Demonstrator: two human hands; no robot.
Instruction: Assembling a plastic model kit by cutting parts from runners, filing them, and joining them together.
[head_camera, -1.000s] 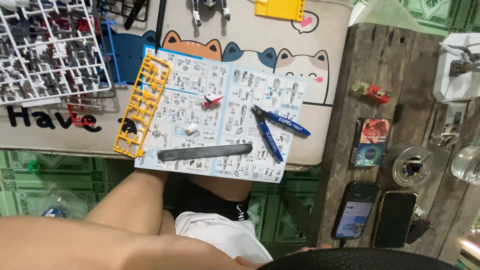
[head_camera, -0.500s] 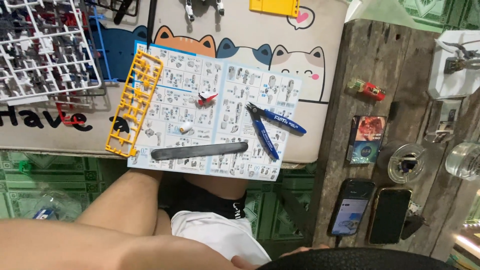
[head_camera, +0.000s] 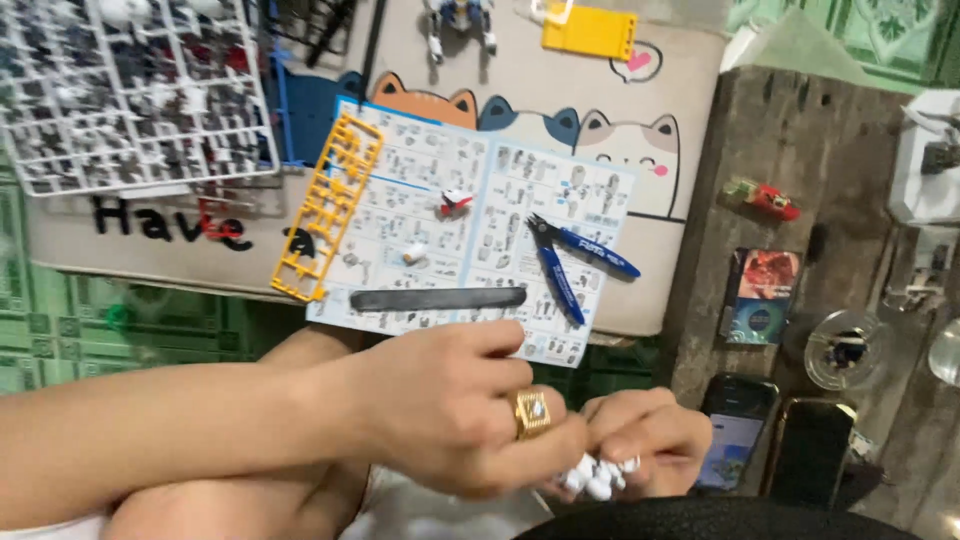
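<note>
My left hand, with a gold ring on one finger, and my right hand meet low in the view. Both pinch a small white plastic model piece between their fingertips. Just above them lies an open instruction sheet. On the sheet rest a yellow parts frame, a dark flat file, blue-handled nippers and two tiny loose parts.
Grey and white parts frames lie at the upper left on a cat-printed mat. A wooden block at right carries a small red part and a small box. Two phones lie below it.
Both hands have come up into view from the bottom edge, holding the white piece. The camera has shifted slightly; the things on the sheet have not moved.
</note>
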